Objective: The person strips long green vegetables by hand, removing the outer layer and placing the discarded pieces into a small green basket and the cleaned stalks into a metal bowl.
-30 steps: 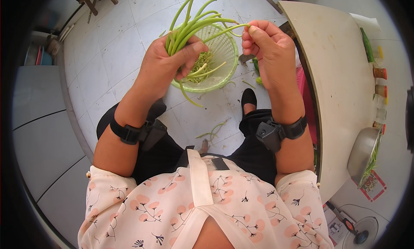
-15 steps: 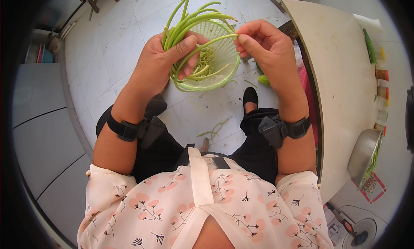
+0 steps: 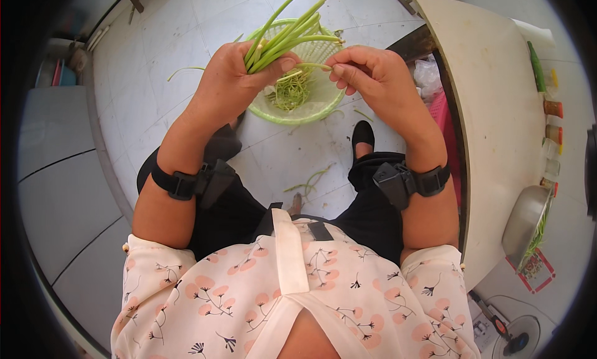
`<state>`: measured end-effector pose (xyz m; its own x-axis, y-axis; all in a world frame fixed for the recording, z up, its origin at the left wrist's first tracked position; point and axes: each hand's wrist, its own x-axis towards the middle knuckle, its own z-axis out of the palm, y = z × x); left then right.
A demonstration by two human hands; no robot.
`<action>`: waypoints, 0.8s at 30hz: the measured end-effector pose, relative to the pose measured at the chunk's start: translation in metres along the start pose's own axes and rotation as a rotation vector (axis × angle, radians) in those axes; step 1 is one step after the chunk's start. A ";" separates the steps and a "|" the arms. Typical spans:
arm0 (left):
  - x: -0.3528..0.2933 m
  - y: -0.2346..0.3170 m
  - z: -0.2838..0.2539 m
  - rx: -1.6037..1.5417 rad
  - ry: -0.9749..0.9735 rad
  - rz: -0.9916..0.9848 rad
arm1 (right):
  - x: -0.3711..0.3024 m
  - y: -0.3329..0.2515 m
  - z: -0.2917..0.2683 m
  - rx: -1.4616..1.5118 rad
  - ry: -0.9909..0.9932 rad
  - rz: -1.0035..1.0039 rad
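Note:
A bunch of garlic scapes [image 3: 280, 40], long thin green stems, is clasped in my left hand [image 3: 230, 73], with their ends fanning up and to the right. My right hand [image 3: 367, 73] pinches the pale end of one stem [image 3: 314, 66] between thumb and index finger. That stem runs across from the left thumb. Both hands hover at the near rim of a light-green plastic basket [image 3: 323, 113] on the floor. Short green trimmings [image 3: 291, 93] lie in the basket. Part of the bunch is hidden behind my left fingers.
On the right stands a table [image 3: 491, 110], with a pink crate [image 3: 440, 113] and a plastic bag [image 3: 426, 74] under its edge. Beyond it are spice jars [image 3: 553, 108], a cucumber-like green vegetable [image 3: 535, 66] and a metal bowl [image 3: 524, 219] of greens. Loose stems [image 3: 309, 183] lie on the tiles.
The bunch has turned more upright and straight in my left hand. My right hand has shifted slightly left and down, and the stem between the hands now spans a shorter gap.

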<state>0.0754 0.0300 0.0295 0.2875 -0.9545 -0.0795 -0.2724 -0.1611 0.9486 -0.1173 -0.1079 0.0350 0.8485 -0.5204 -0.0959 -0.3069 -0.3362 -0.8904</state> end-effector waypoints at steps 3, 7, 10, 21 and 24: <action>0.001 -0.005 -0.003 0.075 0.046 0.075 | 0.004 -0.004 0.006 -0.025 0.007 0.000; 0.004 -0.009 -0.006 0.129 0.049 0.147 | 0.006 -0.009 0.008 -0.068 0.075 -0.074; 0.005 -0.013 -0.007 0.196 0.006 0.172 | 0.007 -0.007 0.008 -0.075 0.045 -0.081; 0.002 -0.009 -0.014 0.385 0.106 0.308 | 0.010 -0.007 0.012 0.397 -0.211 0.142; 0.002 -0.007 -0.013 0.434 0.103 0.331 | 0.010 -0.006 0.016 0.455 -0.237 0.187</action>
<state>0.0897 0.0319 0.0265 0.2049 -0.9456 0.2526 -0.7107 0.0338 0.7027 -0.1008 -0.0988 0.0322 0.8874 -0.3297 -0.3222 -0.2891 0.1464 -0.9461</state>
